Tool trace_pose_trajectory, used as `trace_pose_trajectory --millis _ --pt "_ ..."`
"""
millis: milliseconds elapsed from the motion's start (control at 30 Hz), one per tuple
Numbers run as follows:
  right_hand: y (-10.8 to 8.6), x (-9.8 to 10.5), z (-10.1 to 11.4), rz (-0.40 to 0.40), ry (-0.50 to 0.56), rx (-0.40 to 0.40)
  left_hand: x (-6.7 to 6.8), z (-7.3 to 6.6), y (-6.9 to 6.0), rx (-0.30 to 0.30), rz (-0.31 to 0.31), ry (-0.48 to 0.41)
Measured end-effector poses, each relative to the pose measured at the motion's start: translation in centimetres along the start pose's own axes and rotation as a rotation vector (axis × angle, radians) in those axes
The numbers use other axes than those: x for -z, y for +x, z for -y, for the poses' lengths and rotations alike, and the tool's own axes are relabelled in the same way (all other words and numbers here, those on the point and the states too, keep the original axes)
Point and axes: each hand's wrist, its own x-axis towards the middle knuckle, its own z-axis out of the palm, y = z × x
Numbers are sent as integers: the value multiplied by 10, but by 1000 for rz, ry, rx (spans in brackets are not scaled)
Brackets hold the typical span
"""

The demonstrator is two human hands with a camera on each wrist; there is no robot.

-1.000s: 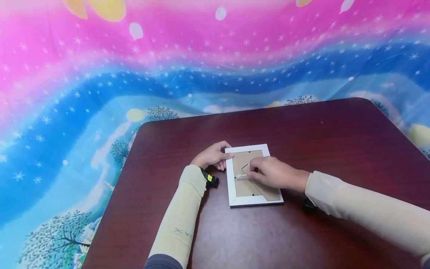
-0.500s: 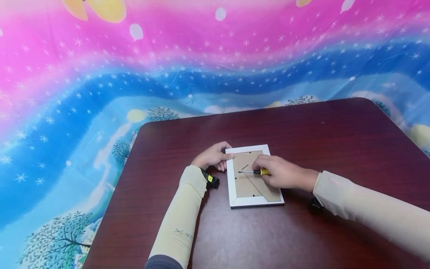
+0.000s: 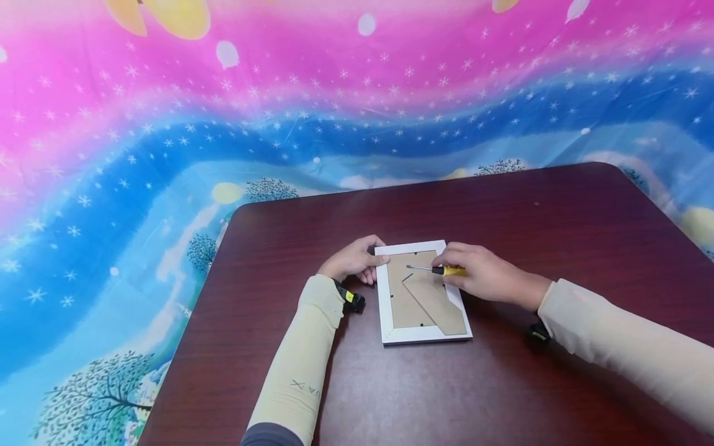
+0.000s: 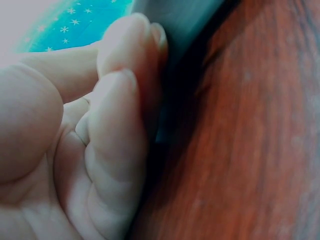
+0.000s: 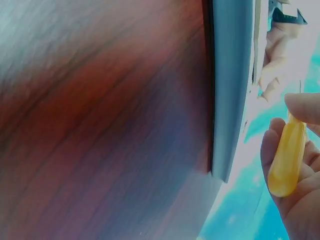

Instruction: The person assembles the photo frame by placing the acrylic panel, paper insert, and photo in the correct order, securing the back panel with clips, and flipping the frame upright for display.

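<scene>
A white picture frame (image 3: 384, 313) lies face down on the table, its brown backing board (image 3: 403, 310) and stand leg (image 3: 437, 300) upward. Small dark tabs sit along the backing's edges. My left hand (image 3: 352, 260) grips the frame's left edge near the far corner, thumb on top; its curled fingers (image 4: 117, 115) show in the left wrist view. My right hand (image 3: 493, 274) holds a small screwdriver (image 3: 454, 271) by its yellow handle, above the frame's right side. The metal shaft points left over the backing. In the right wrist view the yellow handle (image 5: 288, 162) lies between thumb and fingers.
The dark red wooden table (image 3: 334, 396) extends around the frame on every side. Behind it hangs a pink and blue patterned cloth (image 3: 334, 93). A black wrist camera (image 3: 352, 300) sits under the left wrist, near the frame.
My right hand has moved right and away from me, taking the screwdriver from the left tab to over the backing's upper right. The left hand and frame stay almost still.
</scene>
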Motion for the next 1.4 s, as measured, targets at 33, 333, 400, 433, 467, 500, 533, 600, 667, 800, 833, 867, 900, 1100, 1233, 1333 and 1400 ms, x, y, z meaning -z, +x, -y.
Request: trace_pose_trajectory --millis 33,333,400,433,467,500,533,600,667,800,833,867,900,1100,1233,1333,1400 --pt "0 1 -1 -2 -5 -4 0 0 0 0 2 -2" --pt "-3 8 -16 -25 -21 -76 2 1 1 6 15 -3" --pt "-3 9 -20 -21 -23 -95 3 1 1 6 18 -6" --pt "-3 10 -21 -17 -24 -110 3 1 2 6 19 -7" --pt "-2 11 -24 -14 -24 -126 3 2 2 6 19 -8" --pt "-2 11 -25 -12 -26 -141 4 2 2 5 19 -7" --pt "-2 12 -28 -8 -27 -156 4 2 2 2 19 -6" --pt "-1 13 -31 -7 -33 -182 4 2 2 0 18 -4" --pt "0 14 -36 -10 -37 -200 4 3 2 -2 17 -2" --pt "1 16 -46 -20 -46 -231 3 3 3 1 14 -3" --pt "1 17 -49 -20 -49 -240 3 3 3 1 14 0" --pt "2 18 -51 -24 -51 -249 3 3 3 0 13 3" --pt "2 19 -54 -28 -56 -259 3 3 3 -1 13 5" --pt "7 26 -68 -51 -75 -299 3 3 2 -3 12 12" --pt "12 29 -76 -60 -63 -328 3 3 1 -1 10 5" --pt "15 32 -80 -61 -48 -355 3 3 1 -8 10 1" --pt "17 33 -83 -57 -40 -371 2 3 1 -10 10 -1"
